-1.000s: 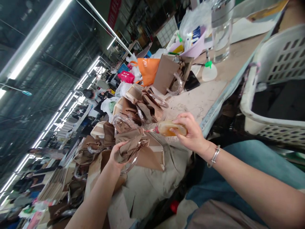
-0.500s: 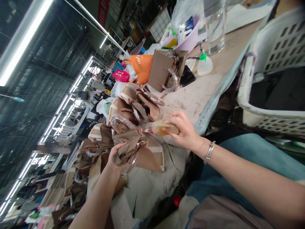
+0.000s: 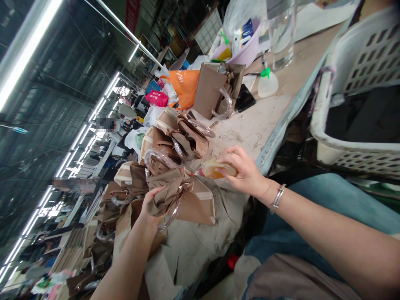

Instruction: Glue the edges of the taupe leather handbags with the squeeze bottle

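Note:
A brown and beige handbag with plastic-wrapped handles lies tilted on grey-green cloth in front of me. My left hand grips its soft brown upper part, the thumb on top and most fingers hidden underneath. In my right hand is a soft clear squeeze bottle holding yellowish liquid. The bottle lies nearly level, its reddish-collared nozzle pointing left at the bag's top edge. Whether the tip touches the bag I cannot tell. Several similar brown handbags lie just beyond and to the left.
Farther back stand a brown box-shaped bag, an orange bag, a small white bottle with a green collar, a clear jar and a lilac basin. A white plastic basket borders the table on the right. Other people are in the background.
My right hand and the squeeze bottle have shifted slightly to the right, away from the bag. The left hand keeps its hold in the same place.

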The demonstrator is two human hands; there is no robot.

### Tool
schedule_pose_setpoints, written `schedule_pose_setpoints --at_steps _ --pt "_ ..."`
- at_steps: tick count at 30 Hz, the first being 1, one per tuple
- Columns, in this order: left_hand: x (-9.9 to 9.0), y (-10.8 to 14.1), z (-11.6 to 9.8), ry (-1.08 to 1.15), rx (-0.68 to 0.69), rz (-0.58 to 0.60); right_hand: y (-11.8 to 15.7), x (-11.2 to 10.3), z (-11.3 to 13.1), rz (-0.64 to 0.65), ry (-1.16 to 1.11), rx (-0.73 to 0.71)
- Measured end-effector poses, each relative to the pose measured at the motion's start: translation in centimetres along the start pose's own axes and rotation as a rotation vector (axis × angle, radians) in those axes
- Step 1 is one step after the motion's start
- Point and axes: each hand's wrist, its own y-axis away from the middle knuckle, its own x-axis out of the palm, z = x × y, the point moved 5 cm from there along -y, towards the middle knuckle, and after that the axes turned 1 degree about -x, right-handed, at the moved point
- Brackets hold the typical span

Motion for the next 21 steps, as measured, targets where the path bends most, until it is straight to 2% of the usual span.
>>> schedule_pose_setpoints --at_steps 3,6,11,16,21 --pt "0.1 0.1 0.0 0.003 0.042 0.007 0.2 0.2 -0.1 0.008 -0.018 0.015" --pt "0.3 0.5 0.2 -0.005 0.082 0.005 -0.2 0.2 -0.1 -0.063 -0.019 0.026" --pt "0.5 0.7 0.2 -0.010 0.053 0.030 -0.7 0.1 -0.5 -0.133 -0.030 0.056" --pt "0.6 0.4 0.3 -0.004 0.006 0.039 0.2 0.2 -1.2 -0.071 0.002 0.100" --pt "0.7 0.3 0.3 0.013 0.054 0.070 1.3 0.6 -1.6 0.033 0.012 0.110"
